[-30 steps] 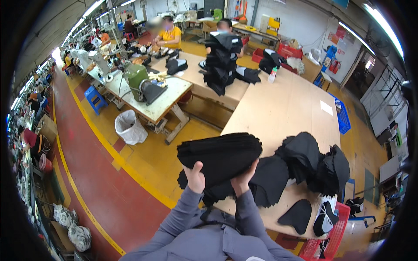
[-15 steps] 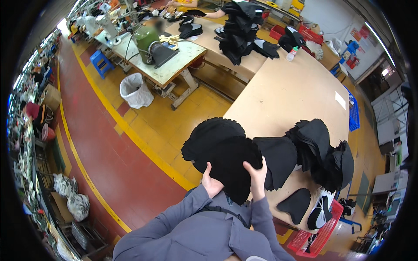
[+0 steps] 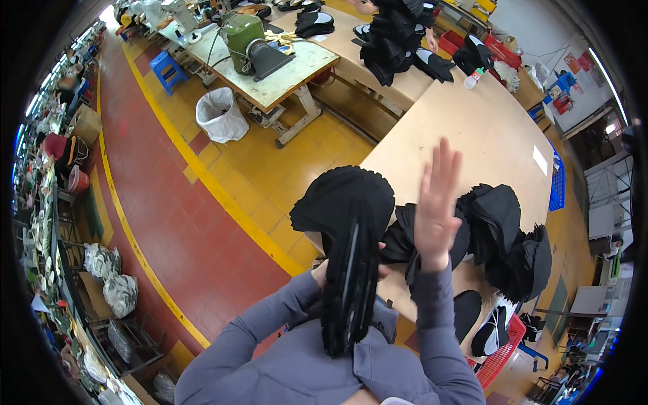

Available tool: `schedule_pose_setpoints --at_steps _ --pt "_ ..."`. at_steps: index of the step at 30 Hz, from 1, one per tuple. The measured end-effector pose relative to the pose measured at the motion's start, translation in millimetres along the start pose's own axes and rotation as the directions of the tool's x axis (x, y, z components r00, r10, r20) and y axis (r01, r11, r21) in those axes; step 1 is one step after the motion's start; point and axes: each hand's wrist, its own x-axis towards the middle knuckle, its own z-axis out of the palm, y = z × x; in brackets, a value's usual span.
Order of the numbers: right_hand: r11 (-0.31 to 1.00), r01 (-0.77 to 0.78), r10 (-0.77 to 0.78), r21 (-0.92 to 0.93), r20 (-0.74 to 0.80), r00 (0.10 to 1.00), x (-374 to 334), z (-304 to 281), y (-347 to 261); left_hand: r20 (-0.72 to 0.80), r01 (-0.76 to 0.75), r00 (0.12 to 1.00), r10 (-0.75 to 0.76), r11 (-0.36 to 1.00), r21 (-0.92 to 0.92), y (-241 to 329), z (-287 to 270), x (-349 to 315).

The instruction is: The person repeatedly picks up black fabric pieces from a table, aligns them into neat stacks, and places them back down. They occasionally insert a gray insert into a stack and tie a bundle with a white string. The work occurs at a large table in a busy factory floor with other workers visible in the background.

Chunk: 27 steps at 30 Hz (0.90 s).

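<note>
My left hand (image 3: 319, 273) is wrapped around a thick stack of black fabric pieces (image 3: 351, 290), turned edge-on in front of my chest. Its fingertips show on the stack's far side; the rest of the grip is hidden. My right hand (image 3: 437, 209) is raised to the right of the stack, fingers stretched out and palm showing, holding nothing. Just beyond the held stack, another fanned pile of black pieces (image 3: 344, 192) lies at the table's near left corner. Below and behind my right hand are more black pieces (image 3: 398, 233), partly covered by it.
Fanned black piles (image 3: 496, 216) lie on the right of the tan table (image 3: 486, 142). A red basket (image 3: 503, 344) stands by its near right edge. Farther off are a bottle (image 3: 474, 79), a green machine (image 3: 243, 40) and a white-lined bin (image 3: 221, 116). A co-worker's hand shows behind the tall far stack.
The held stack has turned from its flat face to edge-on. My right hand has let go of it and risen to the right, opening out. The view has shifted slightly.
</note>
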Motion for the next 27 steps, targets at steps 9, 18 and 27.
schedule_pose_setpoints --at_steps 9,18,27 --pt "0.992 -0.026 0.099 -0.127 0.612 0.785 71.6 -11.7 -14.2 0.196 0.069 0.980 0.018 0.903 -0.424 -75.3 -103.1 7.7" --pt "0.903 -0.088 0.153 -0.421 0.125 0.980 54.1 -34.2 12.5 0.193 0.055 0.981 0.012 0.939 -0.339 -58.6 -85.5 4.0" --pt "0.864 0.210 0.020 -0.459 0.447 0.894 81.4 -58.8 -7.2 0.273 0.041 0.961 0.037 0.960 -0.277 -36.9 -70.0 18.1"
